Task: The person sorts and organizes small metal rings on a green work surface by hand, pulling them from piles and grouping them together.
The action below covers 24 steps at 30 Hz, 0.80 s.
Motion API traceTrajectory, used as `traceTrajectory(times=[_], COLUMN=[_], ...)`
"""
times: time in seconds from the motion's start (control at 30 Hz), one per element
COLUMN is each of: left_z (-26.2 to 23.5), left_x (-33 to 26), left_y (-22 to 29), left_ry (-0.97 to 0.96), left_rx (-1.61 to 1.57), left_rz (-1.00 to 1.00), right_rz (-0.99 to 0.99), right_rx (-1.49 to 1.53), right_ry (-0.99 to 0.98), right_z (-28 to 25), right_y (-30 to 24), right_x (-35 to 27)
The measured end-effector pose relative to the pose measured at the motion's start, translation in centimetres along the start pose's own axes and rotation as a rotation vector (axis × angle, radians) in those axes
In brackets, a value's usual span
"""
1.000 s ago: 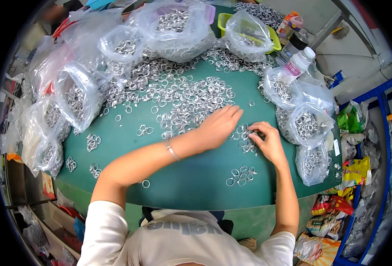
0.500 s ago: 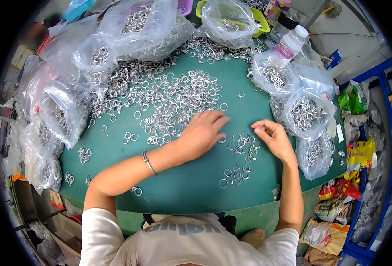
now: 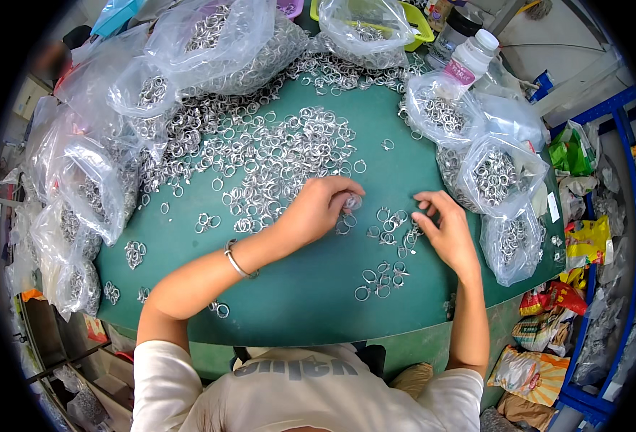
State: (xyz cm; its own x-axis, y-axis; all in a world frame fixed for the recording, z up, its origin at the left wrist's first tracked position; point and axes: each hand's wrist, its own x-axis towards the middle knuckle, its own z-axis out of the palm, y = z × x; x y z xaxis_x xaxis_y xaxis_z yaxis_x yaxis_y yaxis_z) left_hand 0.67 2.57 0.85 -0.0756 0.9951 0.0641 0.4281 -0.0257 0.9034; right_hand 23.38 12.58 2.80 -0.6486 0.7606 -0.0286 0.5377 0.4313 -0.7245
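My left hand (image 3: 316, 209) is at the right edge of a big heap of silver rings (image 3: 289, 147), its fingertips pinched around a ring (image 3: 352, 203) that is slightly blurred. Just below those fingertips, another ring (image 3: 342, 227) shows on the green tabletop. My right hand (image 3: 446, 229) is curled loosely, thumb and forefinger apart, with nothing visible between them. Beside its thumb lies a small cluster of rings (image 3: 388, 225). A second little group of rings (image 3: 382, 281) rests nearer to me on the table.
Clear plastic bags full of rings stand along the left (image 3: 91, 191), at the back (image 3: 214, 54) and at the right (image 3: 496, 180). A white bottle (image 3: 473, 57) rises behind the right-hand bags. Small ring groups (image 3: 135, 253) dot the left side. Blue shelving (image 3: 624, 144) stands at the far right.
My left hand has drawn its fingers together onto a ring. My right hand's thumb and forefinger have spread apart, and the hand has shifted slightly. The view has moved a little.
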Motion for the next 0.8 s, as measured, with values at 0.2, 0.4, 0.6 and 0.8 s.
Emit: traceTrajectory(times=[0.2, 0.4, 0.6, 0.8], left_z=[0.3, 0.3, 0.7, 0.7], left_x=[-0.6, -0.8, -1.0, -1.5], left_y=[-0.1, 0.5, 0.9, 1.5], left_ry=[-0.048, -0.114, -0.158, -0.191], left_rx=[-0.169, -0.159, -0.264, -0.434], left_rz=[-0.157, -0.266, -0.268, -0.241], right_rz=[-0.104, -0.032, -0.248, -0.009], right_rx=[-0.113, 0.105, 0.152, 0.387], right_ry=[-0.213, -0.082, -0.086, -0.231], right_z=[0.4, 0.3, 2.4, 3.0], right_y=[0.1, -0.5, -2.2, -2.1], right_x=[-0.5, 0.4, 0.3, -0.2])
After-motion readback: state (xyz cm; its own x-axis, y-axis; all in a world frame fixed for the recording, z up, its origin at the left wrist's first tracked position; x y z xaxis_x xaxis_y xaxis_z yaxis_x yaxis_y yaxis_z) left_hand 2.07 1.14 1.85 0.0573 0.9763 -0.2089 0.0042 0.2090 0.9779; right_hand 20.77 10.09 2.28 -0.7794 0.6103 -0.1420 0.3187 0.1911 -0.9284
